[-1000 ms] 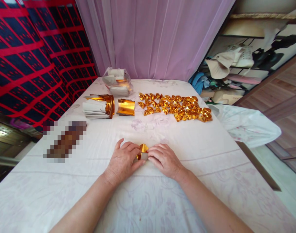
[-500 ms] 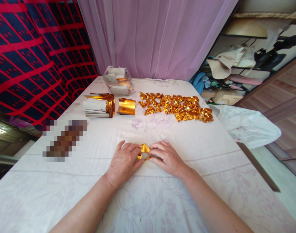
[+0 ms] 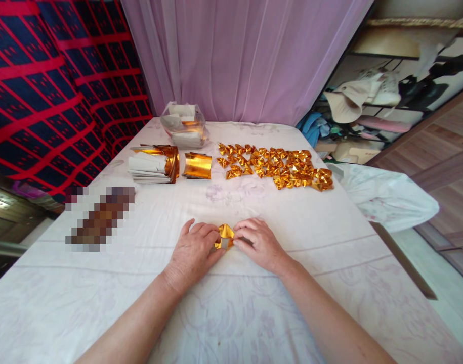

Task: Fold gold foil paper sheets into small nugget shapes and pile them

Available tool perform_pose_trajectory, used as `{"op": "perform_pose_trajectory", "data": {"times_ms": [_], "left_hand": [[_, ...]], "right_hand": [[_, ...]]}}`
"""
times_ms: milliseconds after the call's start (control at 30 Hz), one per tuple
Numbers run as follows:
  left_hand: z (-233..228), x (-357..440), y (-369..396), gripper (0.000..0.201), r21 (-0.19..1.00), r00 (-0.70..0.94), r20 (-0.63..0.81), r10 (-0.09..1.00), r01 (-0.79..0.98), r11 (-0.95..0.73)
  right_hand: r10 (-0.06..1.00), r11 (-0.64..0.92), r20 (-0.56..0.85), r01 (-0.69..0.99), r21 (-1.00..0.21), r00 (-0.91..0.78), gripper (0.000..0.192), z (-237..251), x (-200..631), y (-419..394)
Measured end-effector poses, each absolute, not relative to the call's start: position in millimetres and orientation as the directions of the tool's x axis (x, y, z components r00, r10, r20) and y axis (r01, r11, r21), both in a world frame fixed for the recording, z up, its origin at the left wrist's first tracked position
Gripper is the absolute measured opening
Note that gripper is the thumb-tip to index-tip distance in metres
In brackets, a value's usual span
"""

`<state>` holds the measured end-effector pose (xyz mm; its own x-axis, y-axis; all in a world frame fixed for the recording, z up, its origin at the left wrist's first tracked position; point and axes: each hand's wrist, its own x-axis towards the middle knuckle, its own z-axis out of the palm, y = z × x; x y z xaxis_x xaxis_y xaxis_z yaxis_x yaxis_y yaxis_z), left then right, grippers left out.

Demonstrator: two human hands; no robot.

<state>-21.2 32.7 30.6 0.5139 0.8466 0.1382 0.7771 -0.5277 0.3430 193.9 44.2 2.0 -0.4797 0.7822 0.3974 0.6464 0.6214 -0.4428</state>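
Observation:
A small folded piece of gold foil paper lies on the white cloth in front of me. My left hand pinches its left side and my right hand pinches its right side, fingertips meeting over it. Most of the piece is hidden by my fingers. Farther back, several finished gold folded pieces lie spread in rows.
A stack of gold and white sheets and a curled gold sheet lie at the back left, with a clear plastic bag of paper behind them. A blurred brown object lies at left. White fabric hangs off the table's right edge.
My fingers have closed in tighter on the gold piece, and my right hand has shifted slightly left over it. Nothing else on the table has moved.

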Motion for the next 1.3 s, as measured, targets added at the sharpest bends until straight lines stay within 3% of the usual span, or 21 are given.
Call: {"op": "perform_pose_trajectory", "data": {"times_ms": [1300], "left_hand": [[25, -2, 32, 0.019, 0.357, 0.343, 0.19, 0.92, 0.849, -0.39]], "right_hand": [[0.84, 0.536, 0.367, 0.709, -0.458, -0.399, 0.009, 0, 186, 41]]}}
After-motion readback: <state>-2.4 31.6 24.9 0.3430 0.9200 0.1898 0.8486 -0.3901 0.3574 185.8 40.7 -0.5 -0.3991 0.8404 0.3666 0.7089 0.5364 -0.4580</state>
